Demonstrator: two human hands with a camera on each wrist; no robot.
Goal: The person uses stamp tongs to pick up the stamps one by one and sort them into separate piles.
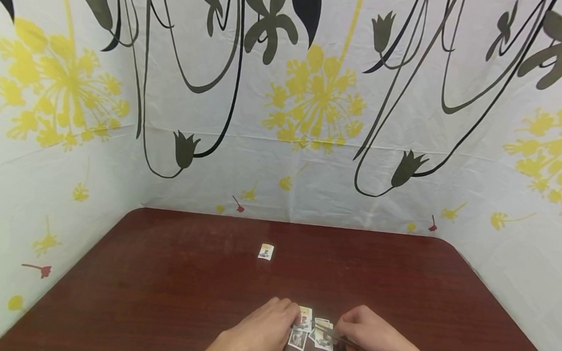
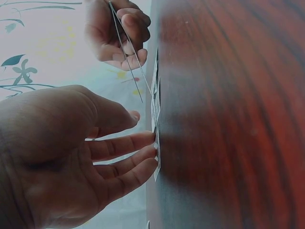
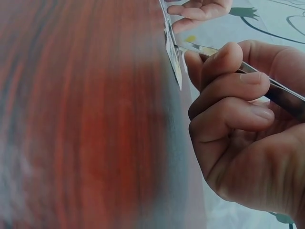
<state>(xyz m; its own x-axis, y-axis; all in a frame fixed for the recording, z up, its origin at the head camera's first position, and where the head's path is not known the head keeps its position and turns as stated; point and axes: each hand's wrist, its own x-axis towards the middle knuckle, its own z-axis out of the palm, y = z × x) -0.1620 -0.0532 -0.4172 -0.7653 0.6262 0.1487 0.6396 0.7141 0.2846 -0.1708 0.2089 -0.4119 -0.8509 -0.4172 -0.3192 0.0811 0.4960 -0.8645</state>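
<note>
My right hand (image 1: 372, 332) grips a pair of metal tweezers (image 2: 135, 57), its fingers curled round them. In the left wrist view the tweezer tips stand apart, one of them right at the small stamp-like papers (image 1: 324, 341) on the table. These papers have white borders and printed pictures, and several lie overlapping in a loose cluster between the hands. My left hand (image 1: 265, 330) lies at the cluster's left side, its fingers fairly straight and fingertips touching the papers' edge. Its thumb is held apart from the fingers. Part of the upper-left paper (image 1: 306, 318) is hidden behind the left fingers.
Another small printed paper (image 1: 266, 251) lies alone farther back on the dark red-brown table (image 1: 181, 276). A white cloth (image 1: 243, 183) with yellow flowers and dark vines hangs behind the table's far edge and along both sides.
</note>
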